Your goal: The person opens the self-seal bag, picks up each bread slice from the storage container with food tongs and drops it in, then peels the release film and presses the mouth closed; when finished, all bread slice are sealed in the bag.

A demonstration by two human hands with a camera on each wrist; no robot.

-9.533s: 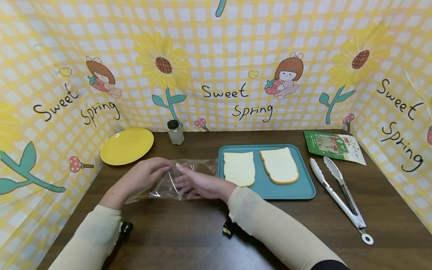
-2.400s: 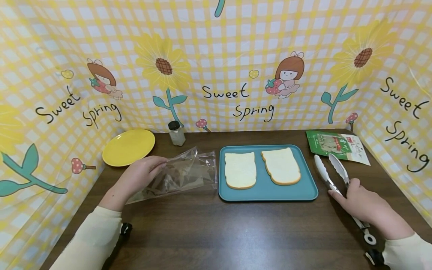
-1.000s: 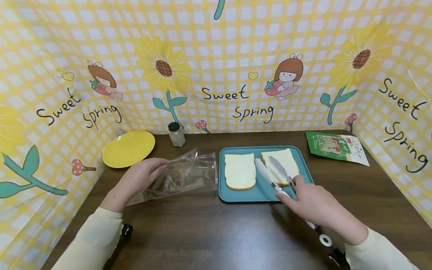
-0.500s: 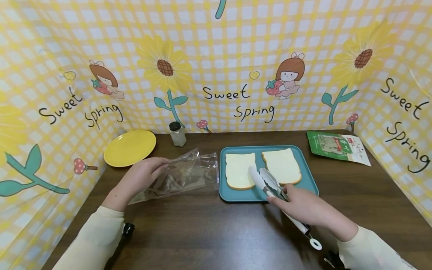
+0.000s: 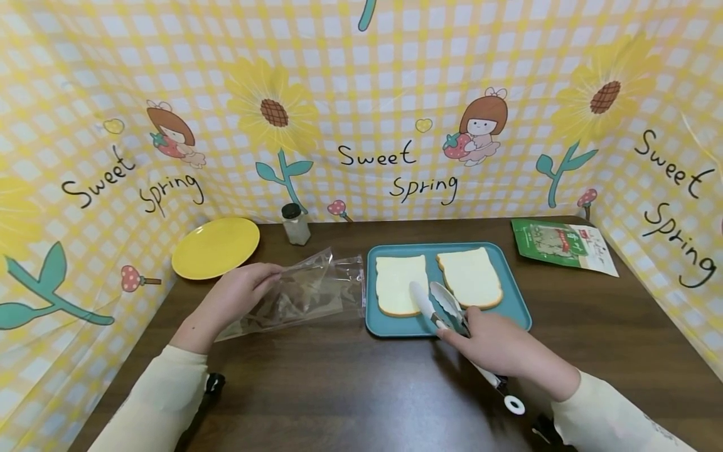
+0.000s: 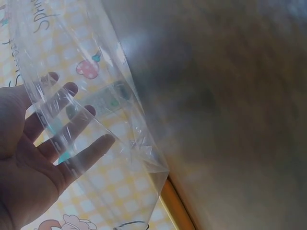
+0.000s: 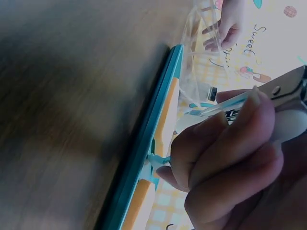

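One-handed on each side: pinches a clear, crinkled plastic bag (image 5: 319,292) with the left hand (image 5: 240,295), likely keeping it lifted; grips white-and-silver metal tongs (image 5: 420,298) in the right hand (image 5: 494,342), with tips spread, seemingly to straddle the left squarish white bread slice (image 5: 394,282) on a rectangular blue tray (image 5: 390,327).

The bench (image 5: 339,389) bears a yellow plate (image 5: 216,248) and green packet (image 5: 563,245) near its far corners, jar (image 5: 296,230) and tray (image 5: 390,326) between.

2 bread slices (image 5: 398,282) lie side by side on the tray (image 5: 403,328), tongs (image 5: 446,300) crossing its front edge; left of it is the bag (image 5: 316,295), plate (image 5: 216,248) and jar (image 5: 296,227) behind; at back right lies a pouch (image 5: 565,247).
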